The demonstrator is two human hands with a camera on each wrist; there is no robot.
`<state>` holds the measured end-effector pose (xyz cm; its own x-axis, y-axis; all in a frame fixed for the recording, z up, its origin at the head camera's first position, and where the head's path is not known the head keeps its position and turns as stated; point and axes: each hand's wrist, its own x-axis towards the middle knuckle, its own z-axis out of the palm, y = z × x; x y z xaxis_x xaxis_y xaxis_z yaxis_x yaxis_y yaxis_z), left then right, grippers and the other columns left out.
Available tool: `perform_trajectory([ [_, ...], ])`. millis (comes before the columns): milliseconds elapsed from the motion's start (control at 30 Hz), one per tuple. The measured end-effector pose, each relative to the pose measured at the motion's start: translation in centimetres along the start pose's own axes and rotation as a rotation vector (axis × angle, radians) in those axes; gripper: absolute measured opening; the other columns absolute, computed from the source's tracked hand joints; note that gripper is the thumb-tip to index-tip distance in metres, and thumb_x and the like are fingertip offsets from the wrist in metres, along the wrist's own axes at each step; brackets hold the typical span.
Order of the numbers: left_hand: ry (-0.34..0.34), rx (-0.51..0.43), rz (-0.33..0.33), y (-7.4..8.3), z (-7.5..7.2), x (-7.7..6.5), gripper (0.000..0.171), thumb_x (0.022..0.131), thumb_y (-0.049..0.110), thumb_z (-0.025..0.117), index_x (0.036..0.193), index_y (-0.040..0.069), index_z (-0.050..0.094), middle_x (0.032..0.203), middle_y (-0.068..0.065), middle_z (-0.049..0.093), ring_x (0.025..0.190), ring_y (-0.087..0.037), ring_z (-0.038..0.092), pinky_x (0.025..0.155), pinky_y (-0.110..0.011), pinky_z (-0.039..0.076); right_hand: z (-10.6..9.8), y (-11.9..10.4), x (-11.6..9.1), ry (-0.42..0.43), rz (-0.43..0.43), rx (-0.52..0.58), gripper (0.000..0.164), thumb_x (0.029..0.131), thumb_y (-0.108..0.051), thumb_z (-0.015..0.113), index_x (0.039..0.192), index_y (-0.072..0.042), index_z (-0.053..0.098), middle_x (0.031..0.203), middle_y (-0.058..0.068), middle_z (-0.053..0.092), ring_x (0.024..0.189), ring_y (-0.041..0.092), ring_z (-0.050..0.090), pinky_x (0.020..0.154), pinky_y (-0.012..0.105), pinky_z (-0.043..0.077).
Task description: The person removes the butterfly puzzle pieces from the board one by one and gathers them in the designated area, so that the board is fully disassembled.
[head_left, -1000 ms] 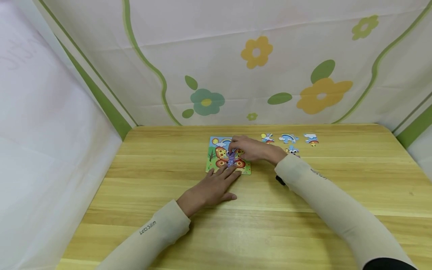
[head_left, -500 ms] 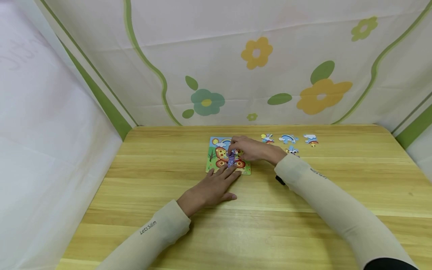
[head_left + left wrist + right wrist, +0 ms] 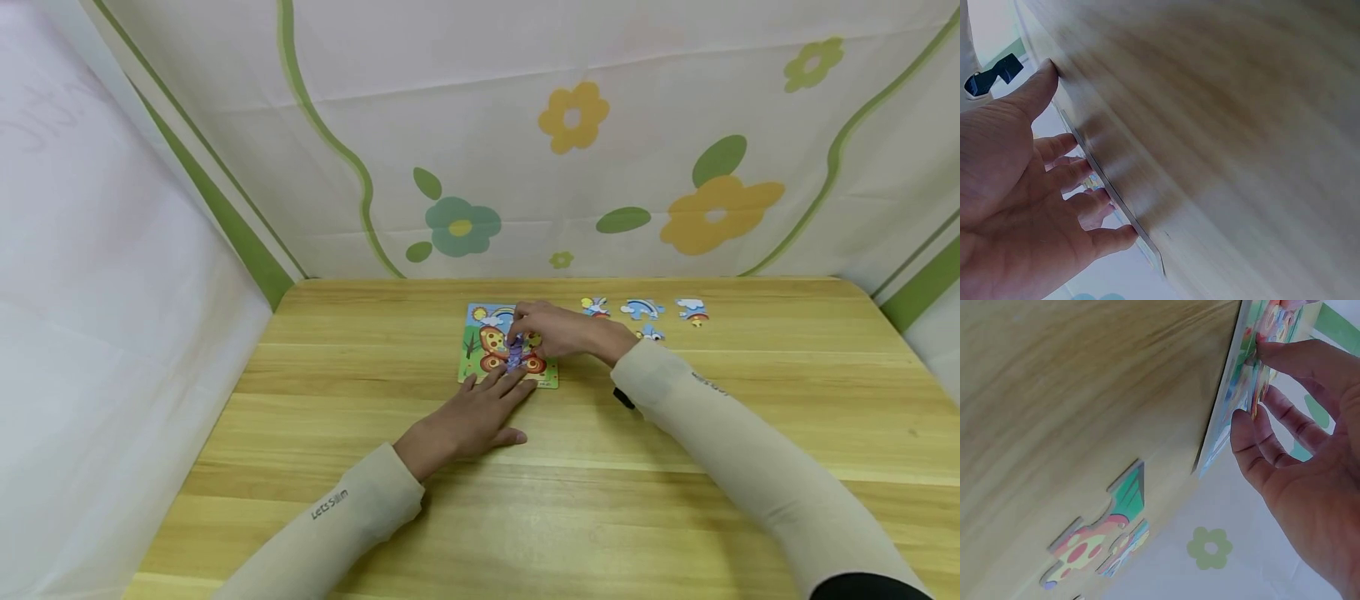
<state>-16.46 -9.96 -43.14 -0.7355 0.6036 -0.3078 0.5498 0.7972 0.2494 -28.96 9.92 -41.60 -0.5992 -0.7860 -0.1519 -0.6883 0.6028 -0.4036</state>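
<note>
Almost nothing has changed: our right hand [image 3: 558, 331] still pinches the purple butterfly-body piece [image 3: 515, 353] over the colourful butterfly puzzle board [image 3: 476, 343], while our left hand [image 3: 471, 417] stays spread, pressing its edge.

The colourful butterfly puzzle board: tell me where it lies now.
In the head view, the colourful butterfly puzzle board lies mid-table on the wooden table, under both hands' fingertips, left of four loose puzzle pieces.

The table [image 3: 675, 433] is surfaced in pale, smooth wood-grain with a low sheen. The puzzle board [image 3: 472, 346] and the loose pieces [image 3: 641, 309] at 1 o'clock appear as flat printed card, slightly glossy. Matt, creased printed cloth [image 3: 525, 150] is hung behind. Smooth knit fabric sleeves [image 3: 750, 475] are worn.
</note>
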Motion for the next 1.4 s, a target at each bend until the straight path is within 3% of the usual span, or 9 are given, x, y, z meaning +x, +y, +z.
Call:
perform_trajectory([
  [433,-0.002,-0.012,0.003,0.0,0.0,0.1,0.077,0.106,0.052,0.053,0.17,0.023,0.02,0.178,-0.002,0.011,0.164,-0.032,0.014,0.127,-0.064,0.022,-0.2,0.3,-0.2,-0.022,0.003,-0.003,0.045,0.088,0.005,0.076,0.13,-0.011,0.073,0.13,0.012,0.06,0.123,0.032,0.055,0.108,0.051,0.047],
  [700,-0.01,-0.011,0.001,0.1,-0.1,0.2,0.077,0.107,0.052,0.052,0.17,0.023,0.019,0.178,-0.001,0.01,0.164,-0.032,0.013,0.127,-0.063,0.021,0.0,0.5,-0.7,0.0,0.016,0.001,0.045,0.089,0.004,0.075,0.131,-0.01,0.071,0.137,0.013,0.059,0.131,0.035,0.054,0.111,0.052,0.048],
  [933,-0.005,0.0,0.006,0.1,0.0,0.3,0.077,0.106,0.052,0.054,0.17,0.023,0.02,0.178,-0.001,0.01,0.164,-0.032,0.015,0.127,-0.064,0.023,-0.2,0.8,-1.1,0.026,0.004,0.002,0.045,0.09,0.003,0.075,0.132,-0.01,0.07,0.137,0.013,0.059,0.129,0.033,0.057,0.106,0.05,0.052],
  [1400,0.002,0.006,0.011,0.0,-0.2,0.2,0.077,0.107,0.052,0.053,0.17,0.023,0.02,0.178,-0.002,0.011,0.164,-0.032,0.014,0.127,-0.063,0.022,-1.4,1.1,-4.0,0.084,0.037,-0.019,0.047,0.09,0.007,0.07,0.135,-0.008,0.068,0.139,0.015,0.059,0.129,0.036,0.057,0.101,0.051,0.052],
])
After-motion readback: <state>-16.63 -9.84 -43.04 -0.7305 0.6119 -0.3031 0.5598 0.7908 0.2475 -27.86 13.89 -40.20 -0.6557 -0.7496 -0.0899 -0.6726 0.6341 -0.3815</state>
